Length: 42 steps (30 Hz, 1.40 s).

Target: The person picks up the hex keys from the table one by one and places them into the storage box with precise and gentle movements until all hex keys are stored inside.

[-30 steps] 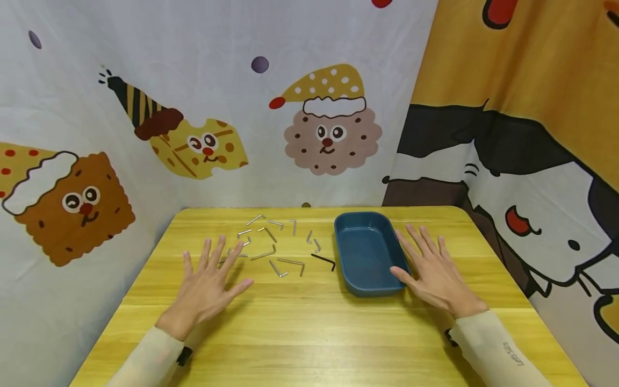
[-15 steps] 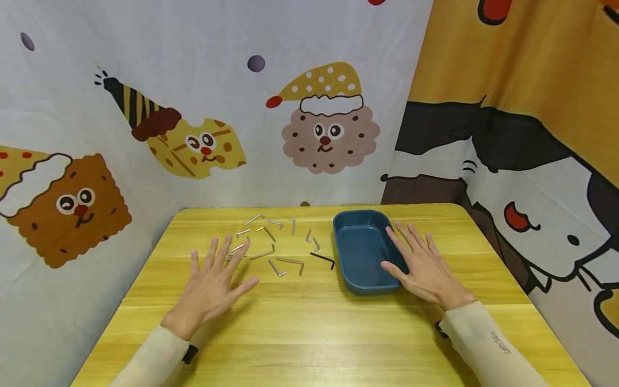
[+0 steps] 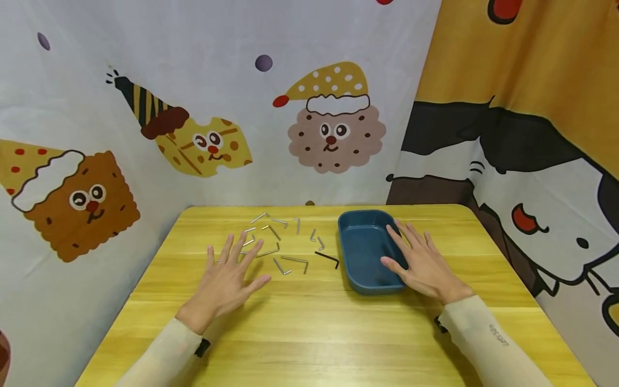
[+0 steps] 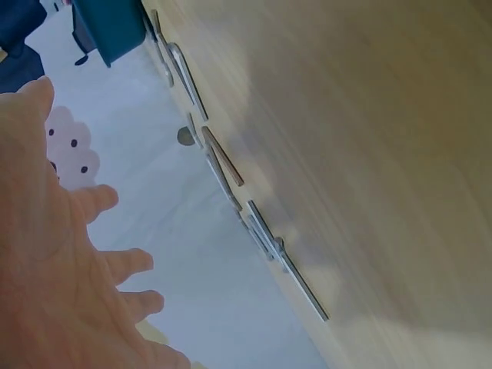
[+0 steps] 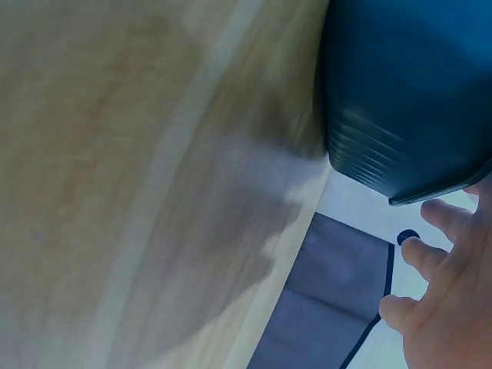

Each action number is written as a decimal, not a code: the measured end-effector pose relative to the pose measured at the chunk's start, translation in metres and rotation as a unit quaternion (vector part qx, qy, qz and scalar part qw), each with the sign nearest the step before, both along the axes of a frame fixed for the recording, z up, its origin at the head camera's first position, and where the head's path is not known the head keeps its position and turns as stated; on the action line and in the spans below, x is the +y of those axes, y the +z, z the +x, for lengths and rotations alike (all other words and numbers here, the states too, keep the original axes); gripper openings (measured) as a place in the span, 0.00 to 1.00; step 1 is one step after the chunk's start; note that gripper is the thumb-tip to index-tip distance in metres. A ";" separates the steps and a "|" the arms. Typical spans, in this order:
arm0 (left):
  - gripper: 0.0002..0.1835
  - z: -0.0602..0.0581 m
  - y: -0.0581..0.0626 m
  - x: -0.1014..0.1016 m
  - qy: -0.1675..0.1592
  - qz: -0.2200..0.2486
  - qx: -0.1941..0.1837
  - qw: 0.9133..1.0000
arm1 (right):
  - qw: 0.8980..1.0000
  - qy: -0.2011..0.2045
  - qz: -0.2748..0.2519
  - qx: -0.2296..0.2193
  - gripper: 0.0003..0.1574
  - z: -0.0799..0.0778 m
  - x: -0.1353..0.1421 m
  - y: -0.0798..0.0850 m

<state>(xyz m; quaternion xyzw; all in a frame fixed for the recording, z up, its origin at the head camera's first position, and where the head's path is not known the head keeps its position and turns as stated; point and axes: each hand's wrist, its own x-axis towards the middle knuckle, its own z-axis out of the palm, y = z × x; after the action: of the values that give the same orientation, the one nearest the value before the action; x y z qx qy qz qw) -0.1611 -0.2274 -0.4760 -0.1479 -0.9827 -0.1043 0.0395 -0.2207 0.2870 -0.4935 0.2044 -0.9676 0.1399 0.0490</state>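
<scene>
Several L-shaped hex keys lie scattered on the wooden table, most of them silver; a black hex key (image 3: pixel 326 259) is the one nearest the tray. Fingers spread and holding nothing, my left hand (image 3: pixel 226 285) hovers at the near left of the keys and hides part of a few. In the left wrist view a silver hex key (image 4: pixel 288 261) lies on the tabletop, apart from the hand. A deep blue rectangular tray (image 3: pixel 369 288) stands right of the keys. Over its right rim my right hand (image 3: pixel 427 263) is spread; whether it touches the rim I cannot tell.
The yellow wooden table (image 3: pixel 309 338) reaches back to a printed curtain (image 3: pixel 271 183) with cartoon figures. Another curtain side (image 3: pixel 546 177) closes off the right. In the right wrist view the tray's outer wall (image 5: pixel 407 92) rises beside the hand.
My left hand has moved right, closer to the keys. The right hand has shifted left over the tray's rim. Keys and tray stay in place; the head view shifts slightly.
</scene>
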 end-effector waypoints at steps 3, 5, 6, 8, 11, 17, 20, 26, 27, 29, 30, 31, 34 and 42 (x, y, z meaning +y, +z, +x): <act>0.48 0.000 -0.001 0.003 -0.002 0.000 -0.002 1.000 | 1.000 0.002 0.000 -0.001 0.56 -0.003 -0.001 0.001; 0.48 -0.001 -0.001 0.005 -0.006 -0.003 -0.002 1.000 | 1.000 0.001 0.000 -0.002 0.56 -0.004 -0.002 0.001; 0.48 -0.001 -0.001 0.006 -0.008 -0.004 -0.002 1.000 | 1.000 0.001 -0.001 -0.003 0.56 -0.005 -0.003 0.001; 0.47 -0.002 -0.001 0.009 -0.012 -0.005 -0.001 1.000 | 1.000 0.002 0.000 -0.008 0.57 -0.006 -0.004 0.001; 0.47 -0.003 -0.001 0.012 -0.020 -0.003 -0.003 1.000 | 1.000 0.003 0.000 -0.017 0.57 -0.007 -0.007 0.000; 0.46 -0.005 -0.001 0.020 -0.030 -0.006 0.001 1.000 | 0.999 -0.003 0.001 -0.034 0.61 -0.007 -0.011 0.000; 0.46 -0.006 -0.001 0.024 -0.034 -0.005 -0.001 0.999 | 0.999 -0.008 0.004 -0.042 0.63 -0.008 -0.012 0.000; 0.46 -0.009 -0.003 0.034 -0.045 -0.003 -0.011 0.999 | 0.999 -0.013 0.008 -0.050 0.65 -0.010 -0.013 0.002; 0.46 -0.010 -0.003 0.036 -0.048 -0.004 -0.012 0.999 | 0.999 -0.015 0.009 -0.052 0.65 -0.010 -0.013 0.003; 0.46 -0.013 -0.004 0.040 -0.055 -0.007 -0.010 0.998 | 0.998 -0.018 0.013 -0.052 0.65 -0.010 -0.012 0.006; 0.46 -0.014 -0.004 0.042 -0.059 -0.007 -0.011 0.998 | 0.998 -0.019 0.015 -0.052 0.65 -0.009 -0.011 0.007; 0.46 -0.015 -0.005 0.044 -0.063 -0.008 -0.011 0.998 | 0.998 -0.020 0.016 -0.053 0.65 -0.009 -0.011 0.008; 0.46 -0.018 -0.005 0.049 -0.072 -0.008 -0.014 0.997 | 0.998 -0.022 0.019 -0.055 0.65 -0.009 -0.008 0.011; 0.46 -0.023 -0.005 0.059 -0.089 -0.014 -0.028 0.996 | 0.997 -0.021 0.021 -0.065 0.66 -0.006 -0.006 0.009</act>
<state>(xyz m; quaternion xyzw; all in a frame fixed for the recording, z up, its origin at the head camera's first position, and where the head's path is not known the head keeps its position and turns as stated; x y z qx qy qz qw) -0.1842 -0.1682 -0.4808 -0.2322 -0.9677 -0.0980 0.0001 -0.2270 0.2811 -0.4850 0.1752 -0.9756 0.1311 -0.0151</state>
